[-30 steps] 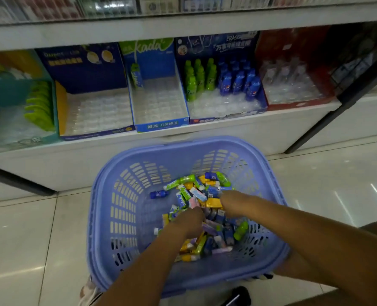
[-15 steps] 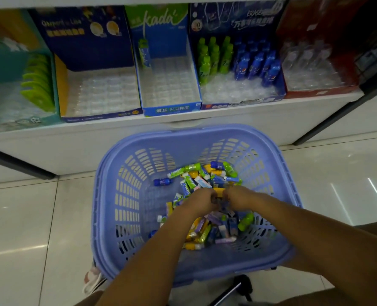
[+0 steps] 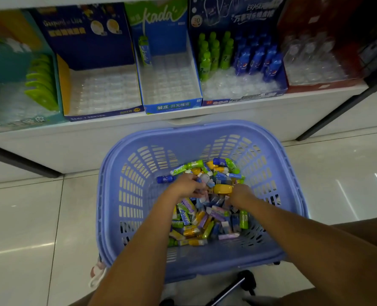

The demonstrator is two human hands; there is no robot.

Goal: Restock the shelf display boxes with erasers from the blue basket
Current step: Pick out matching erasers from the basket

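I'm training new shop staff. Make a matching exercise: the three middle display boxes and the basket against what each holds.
1. dark blue Gaspard et Lisa cardboard display box
2. green-and-blue kada cardboard display box
3. dark blue ERASER cardboard display box
4. blue plastic basket

A. green and blue bottle-shaped erasers in back rows
B. loose mixed pile of erasers
C. empty clear plastic tray
D. one eraser, back left

Pairs: 1-C, 2-D, 3-A, 4-B

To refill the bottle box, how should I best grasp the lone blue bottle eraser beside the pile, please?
Probably pinch the blue bottle eraser across its middle from above: it lies on its side in the blue basket, both long sides clear.
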